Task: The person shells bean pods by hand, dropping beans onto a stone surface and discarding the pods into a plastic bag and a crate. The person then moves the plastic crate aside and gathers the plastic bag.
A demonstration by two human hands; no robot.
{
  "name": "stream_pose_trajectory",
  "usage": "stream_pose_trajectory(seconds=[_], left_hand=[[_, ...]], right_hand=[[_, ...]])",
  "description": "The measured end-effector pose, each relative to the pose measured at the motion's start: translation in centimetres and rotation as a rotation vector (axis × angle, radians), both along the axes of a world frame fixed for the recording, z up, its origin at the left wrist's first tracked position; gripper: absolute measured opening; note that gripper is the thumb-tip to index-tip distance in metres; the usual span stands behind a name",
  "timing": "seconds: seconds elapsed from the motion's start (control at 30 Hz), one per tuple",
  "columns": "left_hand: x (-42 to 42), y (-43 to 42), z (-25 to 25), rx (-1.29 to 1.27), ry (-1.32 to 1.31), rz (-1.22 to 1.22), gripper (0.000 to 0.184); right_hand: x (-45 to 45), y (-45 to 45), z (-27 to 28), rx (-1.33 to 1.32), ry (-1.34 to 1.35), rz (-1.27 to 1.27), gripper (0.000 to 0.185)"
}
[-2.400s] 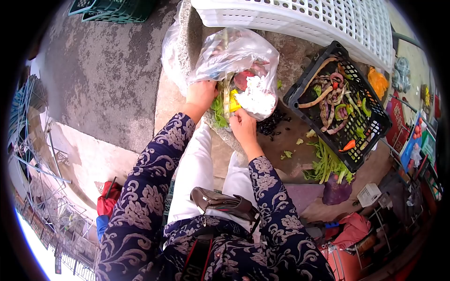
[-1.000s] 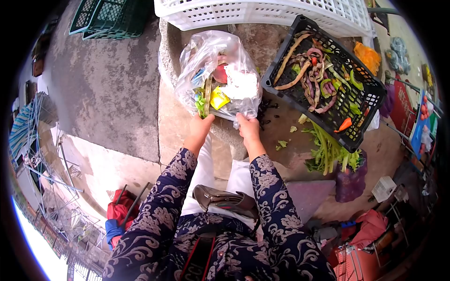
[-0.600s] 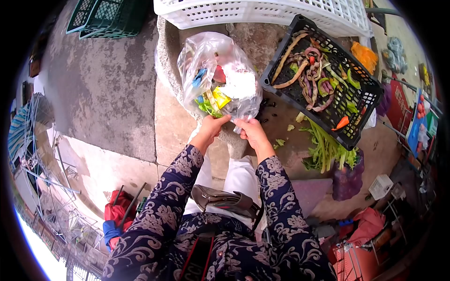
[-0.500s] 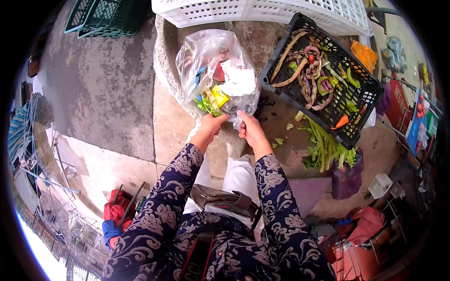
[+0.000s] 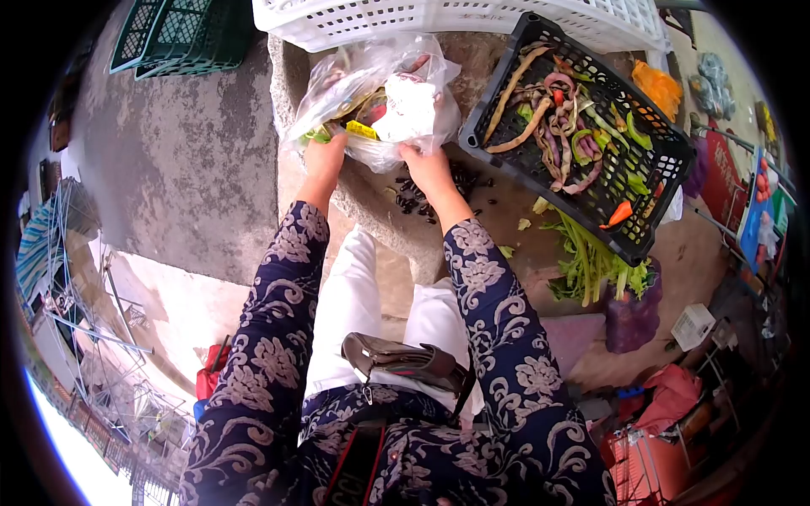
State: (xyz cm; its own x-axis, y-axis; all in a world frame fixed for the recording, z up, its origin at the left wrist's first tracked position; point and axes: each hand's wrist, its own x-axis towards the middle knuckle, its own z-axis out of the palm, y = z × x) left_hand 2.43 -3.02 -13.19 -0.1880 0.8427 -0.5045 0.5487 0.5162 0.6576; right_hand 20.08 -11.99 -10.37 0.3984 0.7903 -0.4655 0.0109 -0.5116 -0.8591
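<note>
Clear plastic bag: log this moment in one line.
left hand: grips near edge of clear plastic bag; right hand: grips same edge; black perforated plastic crate: beside bag, holding long tan pods

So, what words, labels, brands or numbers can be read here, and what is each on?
"CCI": on the dark, red-edged strap, possibly part of a longer word.
White crate: characters too small to read.
Red panel: pale characters, too blurred to read.
Yellow packet: any print too small to read.

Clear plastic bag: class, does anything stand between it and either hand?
Nothing visible does: the left hand and the right hand both grip the clear plastic bag at its near edge. The black crate lies to the right.
</note>
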Motion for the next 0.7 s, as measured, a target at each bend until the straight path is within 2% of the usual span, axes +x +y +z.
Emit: stream_pose_trajectory(seconds=[0.03,0.1,0.13,0.2,0.23,0.27,0.3,0.33,0.37,0.4,0.43,0.5,0.57,0.6,0.67,0.7], left_hand=[[0.3,1.5,1.3,0.032,0.001,-0.016,0.018],[0.3,3.9,2.2,0.116,-0.017,-0.035,0.018],[-0.5,3.7,1.9,0.066,-0.030,-0.050,0.018],[-1.4,3.2,1.7,-0.027,-0.062,-0.080,0.018],[-1.0,1.7,3.5,0.010,-0.151,-0.084,0.022],[-0.8,0.0,5.3,-0.109,-0.261,-0.068,0.034],[-0.7,-1.6,7.1,-0.232,-0.357,-0.048,0.050],[-0.9,-3.6,7.3,-0.344,-0.452,0.041,0.052],[-1.3,-5.5,6.9,-0.467,-0.555,0.129,0.057],[-1.1,-7.6,6.8,-0.535,-0.610,0.245,0.058],[0.3,-9.2,8.8,-0.558,-0.582,0.306,0.034],[1.0,-12.6,7.4,-0.621,-0.645,0.314,0.024],[2.8,-14.4,5.9,-0.676,-0.688,0.182,0.025],[4.0,-14.6,5.5,-0.660,-0.658,0.125,0.028],[6.0,-14.4,4.5,-0.629,-0.588,0.017,0.034],[6.4,-14.1,3.9,-0.609,-0.645,0.039,0.038]], right_hand=[[0.1,1.7,-0.1,-0.122,-0.084,0.063,0.039],[0.2,3.7,0.5,-0.023,-0.094,0.021,0.042],[0.4,4.2,0.0,-0.119,-0.093,0.045,0.044],[0.2,2.5,-0.3,0.045,0.103,-0.012,0.047],[0.4,1.5,0.3,0.128,0.196,-0.041,0.049],[1.3,-0.1,2.1,-0.044,0.361,0.018,0.059],[1.6,-2.0,3.6,-0.189,0.409,-0.036,0.066],[2.1,-4.0,5.2,-0.242,0.490,-0.117,0.067],[2.2,-6.1,5.6,-0.233,0.496,-0.190,0.046],[2.4,-8.3,5.0,-0.278,0.481,-0.242,0.034],[2.1,-11.0,3.2,-0.355,0.331,-0.294,0.021],[1.5,-14.2,1.5,-0.562,0.247,-0.334,0.020],[0.4,-14.8,1.7,-0.568,0.173,-0.266,0.018],[0.0,-15.4,0.0,-0.527,0.136,-0.225,0.019],[-0.2,-14.7,-0.9,-0.397,-0.122,-0.230,0.018],[-0.1,-14.2,-1.2,-0.330,-0.250,-0.232,0.018]])
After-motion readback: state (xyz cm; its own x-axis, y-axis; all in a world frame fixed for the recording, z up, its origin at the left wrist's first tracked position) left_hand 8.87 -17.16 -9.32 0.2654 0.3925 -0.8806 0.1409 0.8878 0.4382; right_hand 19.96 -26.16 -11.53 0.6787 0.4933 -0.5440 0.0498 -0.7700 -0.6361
